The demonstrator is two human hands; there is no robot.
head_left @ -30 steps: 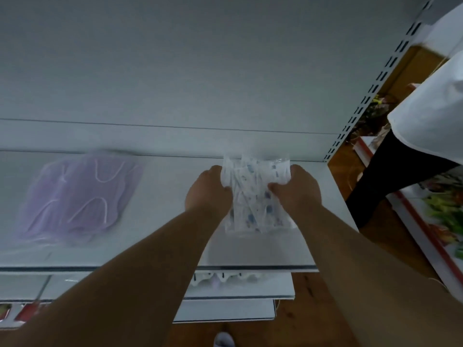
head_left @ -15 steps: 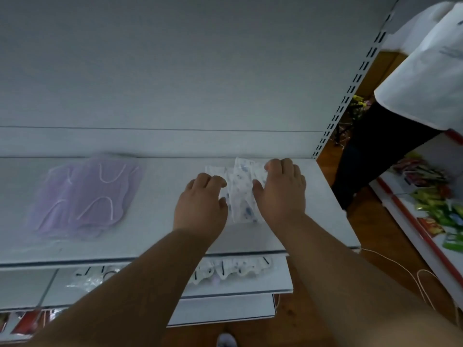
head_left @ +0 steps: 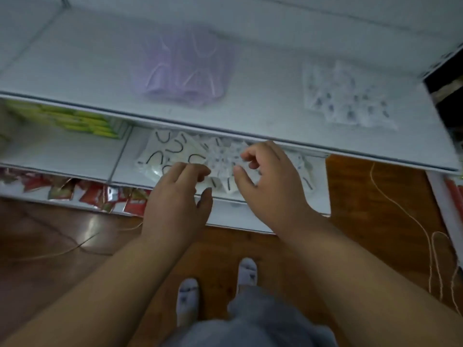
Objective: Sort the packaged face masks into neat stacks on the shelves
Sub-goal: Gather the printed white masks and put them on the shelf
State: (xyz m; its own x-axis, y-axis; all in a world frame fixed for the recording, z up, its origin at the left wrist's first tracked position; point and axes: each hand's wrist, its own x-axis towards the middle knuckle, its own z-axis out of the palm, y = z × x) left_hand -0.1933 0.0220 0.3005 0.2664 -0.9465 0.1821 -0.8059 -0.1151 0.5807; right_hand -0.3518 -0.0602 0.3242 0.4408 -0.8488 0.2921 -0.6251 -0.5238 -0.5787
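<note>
No legible text anywhere

One view only, from a camera worn on the person's head, so no second view shares the scene. It looks steeply down and forward across white shelving. The upper shelf (head_left: 250,116) fills the top of the picture; the lower shelf (head_left: 75,156) sits beneath it at mid-height. Both forearms enter from the bottom edge, near the lens. The person's feet (head_left: 215,291) on the wooden floor (head_left: 370,196) show directly below. Wide-angle lens: shelf edges run slanted. The picture is somewhat blurred.
</note>
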